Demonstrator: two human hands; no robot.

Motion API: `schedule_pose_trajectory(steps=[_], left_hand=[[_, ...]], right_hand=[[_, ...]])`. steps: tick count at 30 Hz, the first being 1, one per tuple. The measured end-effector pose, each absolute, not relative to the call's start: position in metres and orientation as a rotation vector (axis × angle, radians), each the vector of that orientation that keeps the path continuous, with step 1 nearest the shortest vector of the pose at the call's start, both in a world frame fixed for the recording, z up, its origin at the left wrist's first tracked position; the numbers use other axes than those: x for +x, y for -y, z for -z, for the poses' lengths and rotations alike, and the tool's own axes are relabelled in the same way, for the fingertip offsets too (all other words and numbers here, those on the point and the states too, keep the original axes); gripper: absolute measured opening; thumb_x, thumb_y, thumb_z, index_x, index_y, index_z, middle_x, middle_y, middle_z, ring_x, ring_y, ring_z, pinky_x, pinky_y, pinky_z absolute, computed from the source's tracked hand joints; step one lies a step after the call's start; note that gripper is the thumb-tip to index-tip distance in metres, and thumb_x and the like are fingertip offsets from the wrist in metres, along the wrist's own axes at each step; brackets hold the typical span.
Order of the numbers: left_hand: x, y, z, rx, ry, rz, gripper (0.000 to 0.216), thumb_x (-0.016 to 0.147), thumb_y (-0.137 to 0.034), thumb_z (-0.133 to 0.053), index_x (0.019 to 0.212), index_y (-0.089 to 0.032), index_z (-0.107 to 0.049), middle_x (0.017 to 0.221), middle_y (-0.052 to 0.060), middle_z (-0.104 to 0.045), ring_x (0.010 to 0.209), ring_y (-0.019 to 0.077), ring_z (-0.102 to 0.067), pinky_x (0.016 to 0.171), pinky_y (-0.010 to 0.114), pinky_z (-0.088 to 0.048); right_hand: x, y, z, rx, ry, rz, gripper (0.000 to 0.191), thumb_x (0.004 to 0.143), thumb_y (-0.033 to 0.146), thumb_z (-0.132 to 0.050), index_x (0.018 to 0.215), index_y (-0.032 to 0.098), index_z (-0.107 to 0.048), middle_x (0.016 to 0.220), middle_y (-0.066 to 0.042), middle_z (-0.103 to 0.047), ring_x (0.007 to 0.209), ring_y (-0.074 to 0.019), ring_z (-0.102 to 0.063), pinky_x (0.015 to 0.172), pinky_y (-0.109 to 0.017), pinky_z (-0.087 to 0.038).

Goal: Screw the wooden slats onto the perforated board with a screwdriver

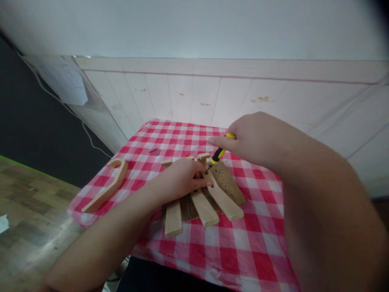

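My right hand (pixel 247 136) is wrapped round the handle of a yellow and black screwdriver (pixel 218 156). The screwdriver slants down to the left, its tip at a dark hole or screw head in the rightmost wooden hook (pixel 226 200). Fingers and thumb of my left hand (pixel 182 176) grip that hook close to the tip. Two more wooden hooks, a middle one (pixel 205 209) and a left one (pixel 173 219), lie beside it, partly under my left hand. All three rest across a brown wooden board (pixel 229 180) dotted with small holes.
A loose curved wooden hook (pixel 117 182) lies at the table's left side. Several screws (pixel 153 150) are scattered behind my left hand. A red and white checked cloth (pixel 252 243) covers the table, which stands against a white panelled wall (pixel 179 97). A cable (pixel 88 134) hangs at the left.
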State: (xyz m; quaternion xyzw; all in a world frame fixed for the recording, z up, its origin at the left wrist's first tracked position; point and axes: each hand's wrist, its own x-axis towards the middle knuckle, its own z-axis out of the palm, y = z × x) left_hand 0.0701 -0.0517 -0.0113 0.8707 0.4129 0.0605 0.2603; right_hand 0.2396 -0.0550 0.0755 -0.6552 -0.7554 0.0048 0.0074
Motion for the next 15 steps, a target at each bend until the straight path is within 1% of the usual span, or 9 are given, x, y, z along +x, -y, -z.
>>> schedule_pose_trajectory(steps=[1, 2, 3, 5, 7, 9, 11, 12, 15], left_hand=[[0.07, 0.052, 0.011, 2.357, -1.124, -0.161, 0.022, 0.086, -0.036, -0.064, 0.084, -0.015, -0.067, 0.067, -0.002, -0.06, 0.057, 0.0097, -0.049, 0.052, 0.022, -0.028], [0.07, 0.052, 0.011, 2.356, -1.129, -0.158, 0.022, 0.085, -0.036, -0.064, 0.084, -0.014, -0.067, 0.066, -0.002, -0.06, 0.056, 0.0095, -0.049, 0.052, 0.022, -0.028], [0.07, 0.052, 0.012, 2.356, -1.13, -0.155, 0.022, 0.085, -0.036, -0.064, 0.084, -0.014, -0.067, 0.066, -0.002, -0.059, 0.056, 0.0093, -0.048, 0.051, 0.022, -0.028], [0.071, 0.052, 0.012, 2.357, -1.132, -0.157, 0.022, 0.086, -0.036, -0.063, 0.083, -0.014, -0.067, 0.064, -0.002, -0.058, 0.055, 0.0091, -0.047, 0.051, 0.022, -0.027], [0.071, 0.052, 0.012, 2.366, -1.124, -0.171, 0.022, 0.085, -0.035, -0.063, 0.08, -0.014, -0.065, 0.064, -0.002, -0.057, 0.055, 0.0089, -0.046, 0.051, 0.022, -0.027], [0.071, 0.052, 0.012, 2.368, -1.119, -0.176, 0.021, 0.085, -0.034, -0.063, 0.08, -0.014, -0.065, 0.064, -0.002, -0.058, 0.055, 0.0089, -0.047, 0.051, 0.022, -0.028], [0.071, 0.052, 0.011, 2.371, -1.122, -0.176, 0.021, 0.085, -0.035, -0.063, 0.08, -0.014, -0.066, 0.065, -0.002, -0.058, 0.056, 0.0094, -0.048, 0.052, 0.022, -0.028], [0.071, 0.052, 0.01, 2.367, -1.128, -0.171, 0.021, 0.085, -0.034, -0.063, 0.081, -0.014, -0.067, 0.066, -0.002, -0.059, 0.056, 0.0096, -0.049, 0.052, 0.022, -0.028], [0.072, 0.052, 0.01, 2.346, -1.147, -0.159, 0.02, 0.084, -0.034, -0.064, 0.082, -0.014, -0.068, 0.066, -0.001, -0.06, 0.056, 0.0097, -0.048, 0.052, 0.022, -0.028]], right_hand=[[0.238, 0.053, -0.074, -2.139, 2.281, 0.054, 0.053, 0.088, 0.06, -0.042, 0.081, 0.015, -0.07, 0.079, -0.017, -0.067, 0.077, -0.0304, -0.062, 0.064, -0.037, -0.04], [0.236, 0.051, -0.071, -2.153, 2.23, 0.09, 0.054, 0.088, 0.06, -0.041, 0.084, 0.015, -0.07, 0.082, -0.018, -0.067, 0.078, -0.0311, -0.062, 0.063, -0.037, -0.039], [0.235, 0.049, -0.069, -2.091, 2.227, 0.08, 0.049, 0.09, 0.055, -0.04, 0.092, 0.016, -0.07, 0.085, -0.017, -0.068, 0.079, -0.0301, -0.062, 0.063, -0.036, -0.039], [0.236, 0.049, -0.064, -1.848, 2.32, -0.046, 0.036, 0.092, 0.041, -0.04, 0.105, 0.02, -0.067, 0.092, -0.012, -0.07, 0.08, -0.0245, -0.063, 0.064, -0.033, -0.039], [0.24, 0.052, -0.065, -1.632, 2.41, -0.156, 0.031, 0.093, 0.035, -0.041, 0.108, 0.022, -0.065, 0.098, -0.008, -0.07, 0.082, -0.02, -0.062, 0.066, -0.03, -0.04], [0.245, 0.057, -0.071, -1.609, 2.465, -0.198, 0.028, 0.092, 0.033, -0.043, 0.104, 0.022, -0.066, 0.101, -0.007, -0.07, 0.082, -0.019, -0.062, 0.067, -0.029, -0.041], [0.248, 0.061, -0.078, -1.77, 2.483, -0.185, 0.022, 0.088, 0.031, -0.049, 0.096, 0.022, -0.068, 0.094, -0.008, -0.071, 0.076, -0.0194, -0.061, 0.064, -0.03, -0.042], [0.247, 0.062, -0.08, -1.889, 2.463, -0.143, 0.022, 0.087, 0.034, -0.051, 0.09, 0.02, -0.069, 0.087, -0.009, -0.07, 0.072, -0.0204, -0.061, 0.062, -0.031, -0.042], [0.239, 0.059, -0.079, -2.12, 2.302, 0.104, 0.043, 0.088, 0.051, -0.045, 0.078, 0.016, -0.069, 0.075, -0.014, -0.066, 0.07, -0.0253, -0.061, 0.06, -0.034, -0.041]])
